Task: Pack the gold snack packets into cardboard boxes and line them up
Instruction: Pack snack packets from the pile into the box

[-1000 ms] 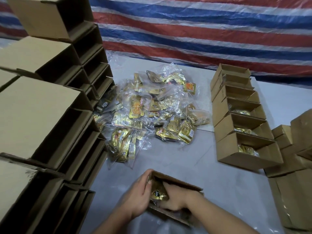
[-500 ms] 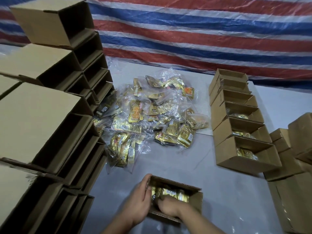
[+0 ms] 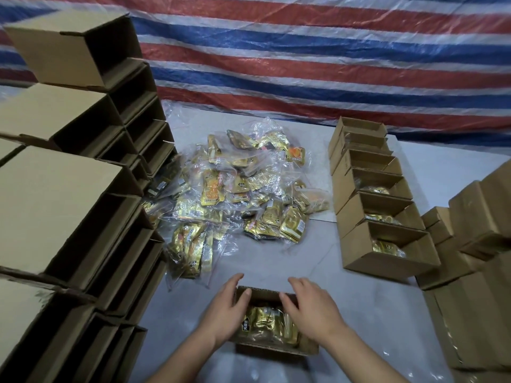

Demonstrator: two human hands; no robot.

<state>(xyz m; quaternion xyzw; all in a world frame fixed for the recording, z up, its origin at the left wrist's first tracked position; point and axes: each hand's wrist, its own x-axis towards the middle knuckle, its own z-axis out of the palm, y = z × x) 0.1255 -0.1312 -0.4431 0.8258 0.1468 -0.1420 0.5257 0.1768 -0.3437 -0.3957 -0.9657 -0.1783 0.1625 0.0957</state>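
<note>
A small open cardboard box (image 3: pixel 276 348) sits on the grey table near me with gold snack packets (image 3: pixel 266 322) inside. My left hand (image 3: pixel 225 309) grips the box's left wall, thumb over the rim. My right hand (image 3: pixel 311 306) rests on the right side of the box, fingers curled over its far rim. A heap of gold packets in clear bags (image 3: pixel 237 194) lies in the middle of the table. A row of open boxes (image 3: pixel 370 261) with packets inside runs along the right.
Tall stacks of empty cardboard boxes (image 3: pixel 69 205) stand along the left. More closed boxes (image 3: pixel 475 272) are piled at the right edge. A striped red, white and blue tarp (image 3: pixel 304 64) hangs behind the table.
My right hand has come out of the box and now sits on its right wall. The packets lie flat inside. The left hand stays at the box's left side.
</note>
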